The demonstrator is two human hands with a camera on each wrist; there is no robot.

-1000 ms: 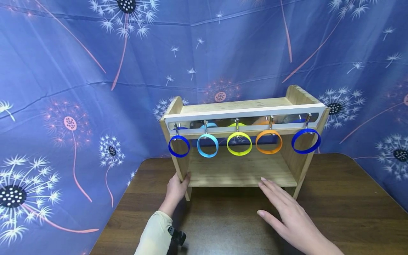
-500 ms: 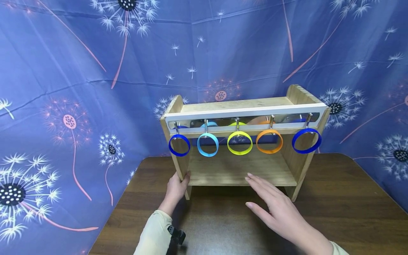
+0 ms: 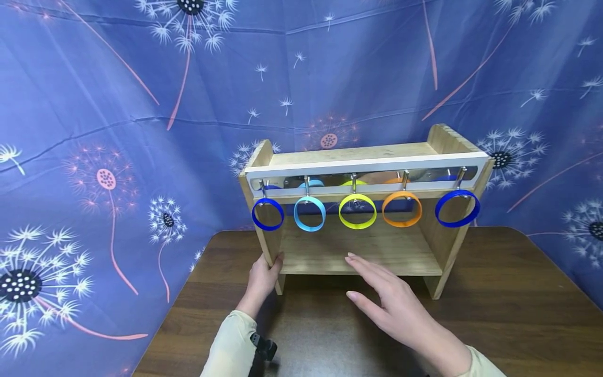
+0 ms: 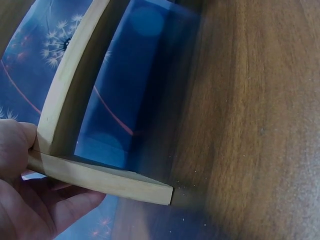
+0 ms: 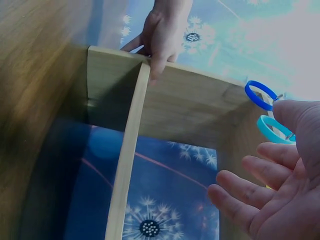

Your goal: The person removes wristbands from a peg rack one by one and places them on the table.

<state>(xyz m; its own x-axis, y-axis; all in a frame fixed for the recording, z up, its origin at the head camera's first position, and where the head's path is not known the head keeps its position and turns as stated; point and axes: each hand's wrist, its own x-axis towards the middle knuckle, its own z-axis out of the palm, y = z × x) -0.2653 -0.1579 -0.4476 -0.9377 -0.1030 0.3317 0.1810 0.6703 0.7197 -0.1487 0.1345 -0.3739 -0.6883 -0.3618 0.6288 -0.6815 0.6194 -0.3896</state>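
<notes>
A wooden shelf (image 3: 363, 254) stands on the brown table. My left hand (image 3: 260, 277) grips its left side panel where the lower board meets it, thumb on the inner face and fingers round the outside. In front of the lower board hovers my right hand (image 3: 395, 306), fingers straight, thumb apart, holding nothing. From metal hooks on the shelf's white-edged front bar hang a dark blue ring (image 3: 268, 229), a light blue ring (image 3: 309, 229), a yellow ring (image 3: 358, 226), an orange ring (image 3: 402, 224) and a second dark blue ring (image 3: 455, 224).
Behind the shelf hangs a blue cloth (image 3: 226, 78) with dandelion prints, folding round to the left side. The wooden table (image 3: 518, 303) extends to both sides of the shelf and toward me. A black wrist camera (image 3: 265, 347) sits at my left wrist.
My right hand has drifted left along the front of the shelf, fingers still straight. The left hand has kept its grip, and the rings hang as before.
</notes>
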